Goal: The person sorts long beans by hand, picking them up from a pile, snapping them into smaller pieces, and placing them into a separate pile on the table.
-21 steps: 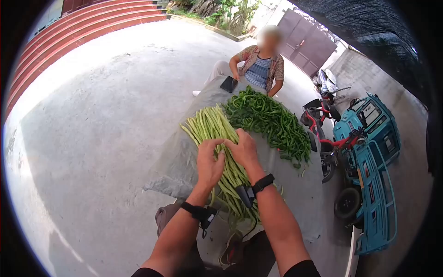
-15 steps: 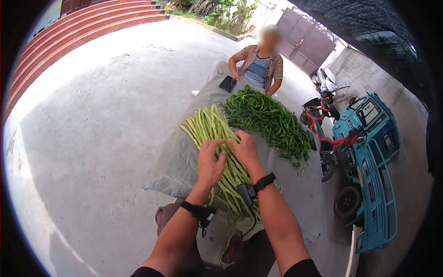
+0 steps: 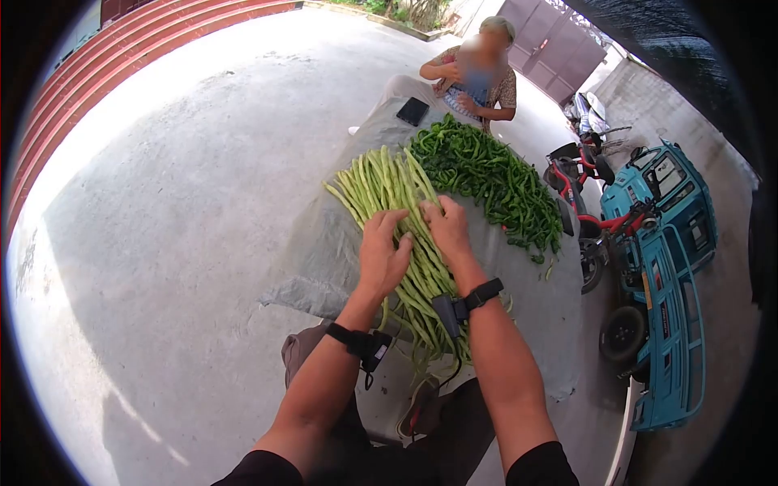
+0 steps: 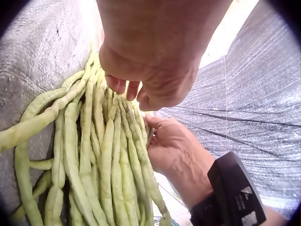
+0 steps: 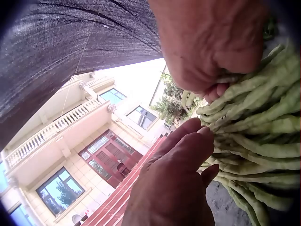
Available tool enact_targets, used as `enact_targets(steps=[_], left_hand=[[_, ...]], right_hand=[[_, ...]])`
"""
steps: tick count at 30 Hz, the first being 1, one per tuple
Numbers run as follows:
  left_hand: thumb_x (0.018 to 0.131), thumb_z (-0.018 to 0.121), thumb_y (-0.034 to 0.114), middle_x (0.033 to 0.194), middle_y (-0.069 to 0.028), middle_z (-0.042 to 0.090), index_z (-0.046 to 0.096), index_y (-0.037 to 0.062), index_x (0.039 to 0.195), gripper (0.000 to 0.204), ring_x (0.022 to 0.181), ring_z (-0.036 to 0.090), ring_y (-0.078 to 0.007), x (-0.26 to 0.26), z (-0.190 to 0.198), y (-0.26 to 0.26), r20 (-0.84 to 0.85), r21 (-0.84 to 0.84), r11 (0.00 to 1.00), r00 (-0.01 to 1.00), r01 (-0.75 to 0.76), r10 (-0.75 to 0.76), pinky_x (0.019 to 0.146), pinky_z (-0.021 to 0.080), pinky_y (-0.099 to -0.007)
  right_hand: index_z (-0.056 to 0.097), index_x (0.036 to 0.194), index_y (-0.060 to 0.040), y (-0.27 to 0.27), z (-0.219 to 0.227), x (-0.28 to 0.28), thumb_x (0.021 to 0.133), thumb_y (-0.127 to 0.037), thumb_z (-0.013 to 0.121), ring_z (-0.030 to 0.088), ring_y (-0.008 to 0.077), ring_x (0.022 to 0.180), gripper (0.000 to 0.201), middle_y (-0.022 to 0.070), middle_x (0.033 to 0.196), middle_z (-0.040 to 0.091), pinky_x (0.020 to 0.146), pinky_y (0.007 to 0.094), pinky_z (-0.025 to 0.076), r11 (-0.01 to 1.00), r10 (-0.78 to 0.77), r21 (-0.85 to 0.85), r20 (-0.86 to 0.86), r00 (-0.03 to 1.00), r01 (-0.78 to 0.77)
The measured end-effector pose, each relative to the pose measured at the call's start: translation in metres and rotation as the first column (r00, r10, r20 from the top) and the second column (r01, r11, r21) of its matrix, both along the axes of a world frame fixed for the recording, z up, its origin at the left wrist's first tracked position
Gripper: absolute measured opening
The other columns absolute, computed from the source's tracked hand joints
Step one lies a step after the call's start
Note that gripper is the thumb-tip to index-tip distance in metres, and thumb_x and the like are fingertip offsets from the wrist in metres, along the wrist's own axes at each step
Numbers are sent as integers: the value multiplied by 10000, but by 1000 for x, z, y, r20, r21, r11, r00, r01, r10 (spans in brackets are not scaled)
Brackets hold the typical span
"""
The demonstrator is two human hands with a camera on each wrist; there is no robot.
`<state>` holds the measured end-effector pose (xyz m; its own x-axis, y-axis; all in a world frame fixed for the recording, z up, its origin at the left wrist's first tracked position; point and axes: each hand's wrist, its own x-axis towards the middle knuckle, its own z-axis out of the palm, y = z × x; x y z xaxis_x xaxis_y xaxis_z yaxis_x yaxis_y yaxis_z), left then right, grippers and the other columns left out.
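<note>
A thick bundle of long pale-green beans (image 3: 391,180) lies lengthwise on a grey sheet. My left hand (image 3: 382,257) holds its left side, with bent fingers over the top and the thumb lower down on the pods. My right hand (image 3: 447,233) grips the right side, its fingertips curled against the beans. A narrow strip of beans shows between the two hands. In the left wrist view, the curled fingers (image 4: 123,87) reach down onto the beans, and the right hand (image 4: 171,146) lies along their far side. The right wrist view shows the left hand (image 5: 176,176) at the bundle's edge.
A heap of green peppers (image 3: 486,174) lies right of the beans on the grey sheet (image 3: 312,267). A phone (image 3: 412,112) rests near the far edge, where another person (image 3: 494,81) sits. Red bikes (image 3: 577,190) and a blue three-wheeled truck (image 3: 668,283) stand at the right.
The head view has shifted, moving the scene. My fingertips, which met over the beans, have drawn slightly apart. The seated person has leaned forward and raised one hand to the chest.
</note>
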<state>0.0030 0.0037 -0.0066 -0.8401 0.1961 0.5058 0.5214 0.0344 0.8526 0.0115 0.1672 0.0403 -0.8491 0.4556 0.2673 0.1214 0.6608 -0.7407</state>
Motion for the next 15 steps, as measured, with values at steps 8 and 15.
enact_targets(steps=[8, 15], left_hand=[[950, 690, 95, 1108, -144, 648, 672, 38, 1251, 307, 1087, 626, -325, 2, 9, 4, -24, 5, 996, 995, -94, 94, 983, 485, -408], [1097, 620, 232, 1087, -44, 665, 639, -29, 1289, 325, 977, 585, -115, 0, 8, 12, 190, 491, 863, 952, 120, -240, 872, 491, -307]], right_hand=[[654, 1041, 14, -10, 3, 8, 1005, -199, 605, 625, 477, 923, 221, 245, 963, 662, 804, 548, 479, 958, 107, 277, -119, 987, -70], [638, 1149, -6, -49, 34, 37, 997, -89, 610, 598, 459, 950, 176, 220, 998, 620, 798, 528, 474, 829, 318, 538, -226, 921, -155]])
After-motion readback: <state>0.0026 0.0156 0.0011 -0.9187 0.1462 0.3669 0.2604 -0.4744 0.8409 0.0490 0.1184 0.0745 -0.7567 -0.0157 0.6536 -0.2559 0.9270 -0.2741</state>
